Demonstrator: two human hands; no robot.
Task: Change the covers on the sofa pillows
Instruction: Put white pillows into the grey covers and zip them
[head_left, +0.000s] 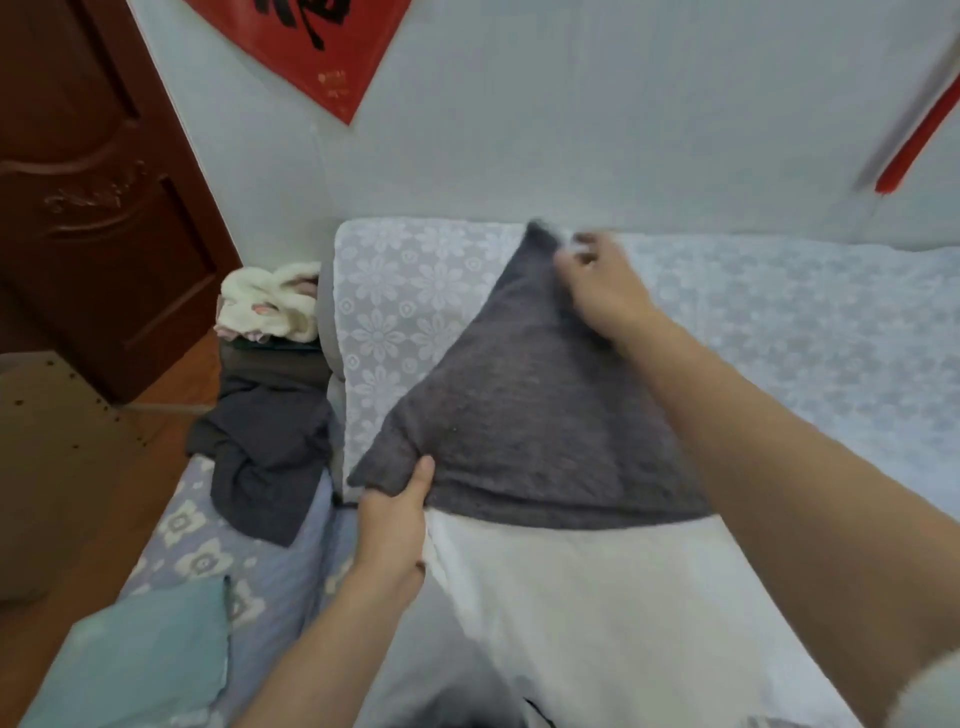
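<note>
We have the white pillow (597, 613) lying across the sofa (779, 322) seat, its far half inside the gray cover (535, 415), whose open edge faces us. Our left hand (395, 525) pinches the cover's near left corner, fingers curled around the cloth. Our right hand (602, 291) grips the far corner near the sofa's back edge; blur hides its fingers, though they seem bunched on fabric. We judge the cover slides along the pillow's length.

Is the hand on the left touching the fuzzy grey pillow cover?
Touching. The head view shows the left hand pinching the lower corner of the grey pillow cover, with the thumb pressed on top of the fabric.
</note>
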